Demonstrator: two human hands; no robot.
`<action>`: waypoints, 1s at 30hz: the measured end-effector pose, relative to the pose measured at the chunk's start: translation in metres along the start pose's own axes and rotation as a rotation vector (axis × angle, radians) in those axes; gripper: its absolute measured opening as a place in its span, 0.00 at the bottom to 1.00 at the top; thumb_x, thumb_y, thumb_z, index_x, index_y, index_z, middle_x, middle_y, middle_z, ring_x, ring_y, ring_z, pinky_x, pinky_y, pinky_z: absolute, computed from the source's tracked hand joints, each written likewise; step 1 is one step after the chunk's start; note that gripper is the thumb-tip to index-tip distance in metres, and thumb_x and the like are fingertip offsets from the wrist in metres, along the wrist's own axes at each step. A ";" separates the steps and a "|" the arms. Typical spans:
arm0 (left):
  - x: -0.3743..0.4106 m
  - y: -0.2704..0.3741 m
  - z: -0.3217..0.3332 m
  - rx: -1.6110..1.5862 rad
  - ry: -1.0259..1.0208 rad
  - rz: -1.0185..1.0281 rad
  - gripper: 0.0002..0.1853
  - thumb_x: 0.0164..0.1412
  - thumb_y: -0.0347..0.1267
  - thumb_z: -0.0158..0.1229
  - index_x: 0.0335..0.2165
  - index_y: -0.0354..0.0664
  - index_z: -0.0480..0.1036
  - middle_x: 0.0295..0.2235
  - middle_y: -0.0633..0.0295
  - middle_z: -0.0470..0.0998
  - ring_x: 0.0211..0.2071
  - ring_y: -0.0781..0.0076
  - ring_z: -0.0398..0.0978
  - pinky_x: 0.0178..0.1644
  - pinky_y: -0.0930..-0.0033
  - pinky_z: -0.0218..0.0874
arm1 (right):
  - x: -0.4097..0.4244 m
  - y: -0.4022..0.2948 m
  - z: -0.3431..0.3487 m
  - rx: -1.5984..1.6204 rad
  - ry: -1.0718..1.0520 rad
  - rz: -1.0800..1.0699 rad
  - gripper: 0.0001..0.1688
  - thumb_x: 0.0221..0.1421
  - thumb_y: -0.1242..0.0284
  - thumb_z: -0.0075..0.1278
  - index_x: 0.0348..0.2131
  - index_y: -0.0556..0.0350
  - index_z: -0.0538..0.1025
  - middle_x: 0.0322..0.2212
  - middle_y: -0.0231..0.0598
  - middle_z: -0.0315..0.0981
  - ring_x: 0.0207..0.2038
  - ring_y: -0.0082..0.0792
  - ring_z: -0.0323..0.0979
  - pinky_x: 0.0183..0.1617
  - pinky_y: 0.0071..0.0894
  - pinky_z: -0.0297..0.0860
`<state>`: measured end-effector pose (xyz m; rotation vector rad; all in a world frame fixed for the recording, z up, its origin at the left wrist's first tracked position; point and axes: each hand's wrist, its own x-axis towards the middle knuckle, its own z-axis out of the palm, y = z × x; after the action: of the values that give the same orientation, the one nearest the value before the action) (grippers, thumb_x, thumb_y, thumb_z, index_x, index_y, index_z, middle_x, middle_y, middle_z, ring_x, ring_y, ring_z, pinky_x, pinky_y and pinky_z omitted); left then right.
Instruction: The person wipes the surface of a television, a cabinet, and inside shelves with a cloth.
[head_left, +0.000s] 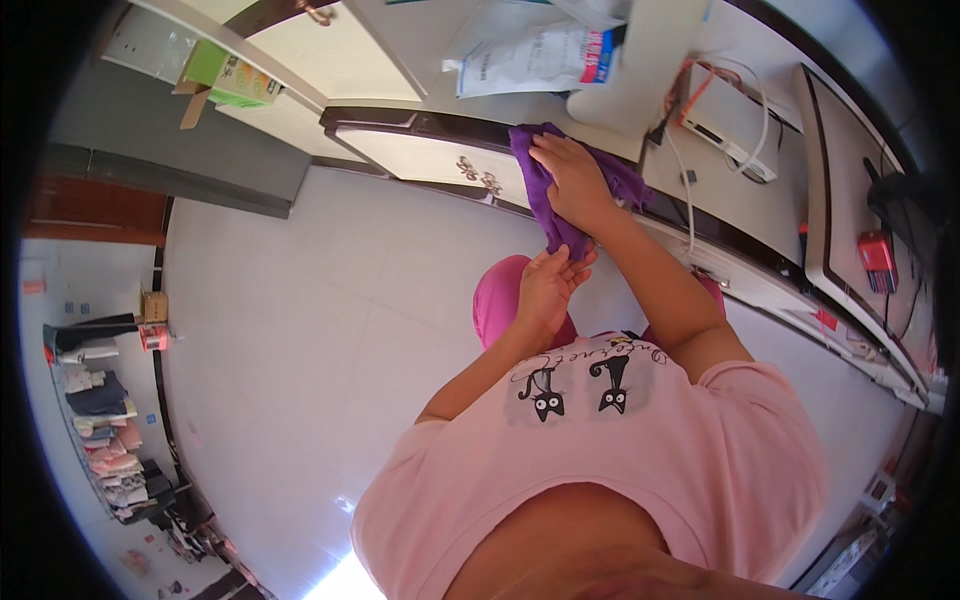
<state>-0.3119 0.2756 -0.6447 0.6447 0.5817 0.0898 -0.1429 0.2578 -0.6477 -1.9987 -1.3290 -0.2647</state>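
Observation:
A purple cloth (534, 174) lies bunched over the dark top edge and the pale front of a drawer (420, 159) with ornate metal handles. My right hand (576, 180) presses on the cloth from above, fingers lying over its folds. Below it, my left hand (546, 289) has the cloth's hanging lower end between thumb and fingers, palm turned upward. Part of the cloth spreads to the right, under my right wrist.
A white plastic package (532, 64) lies on the cabinet top. To the right are a white router-like box (727, 120) with cables, a monitor-like panel (847, 195) and a red phone (877, 261). A green carton (240, 79) stands at upper left. My knee (499, 300) is near the drawers.

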 end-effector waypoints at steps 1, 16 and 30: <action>-0.002 -0.002 -0.001 0.078 -0.020 -0.029 0.13 0.62 0.36 0.50 0.41 0.38 0.69 0.40 0.54 0.77 0.43 0.65 0.75 0.44 0.67 0.64 | -0.011 0.001 -0.007 0.035 0.002 0.041 0.29 0.36 0.84 0.45 0.44 0.61 0.73 0.50 0.50 0.67 0.56 0.48 0.61 0.63 0.45 0.54; 0.115 0.176 0.016 1.618 0.400 1.404 0.40 0.41 0.37 0.69 0.54 0.43 0.62 0.47 0.46 0.70 0.47 0.52 0.70 0.45 0.61 0.67 | -0.032 -0.016 -0.076 0.288 0.363 0.158 0.27 0.41 0.85 0.42 0.45 0.59 0.72 0.44 0.47 0.72 0.48 0.41 0.69 0.55 0.33 0.62; 0.157 0.216 -0.026 1.365 0.432 1.480 0.13 0.55 0.30 0.55 0.41 0.43 0.74 0.36 0.51 0.77 0.34 0.50 0.76 0.37 0.57 0.68 | -0.013 0.018 -0.032 -0.208 -0.093 -0.145 0.30 0.40 0.78 0.48 0.48 0.59 0.68 0.53 0.51 0.62 0.55 0.51 0.59 0.61 0.50 0.55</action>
<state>-0.1732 0.5024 -0.6097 2.3365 0.3899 1.3242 -0.1265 0.2238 -0.6393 -2.1096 -1.5633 -0.3953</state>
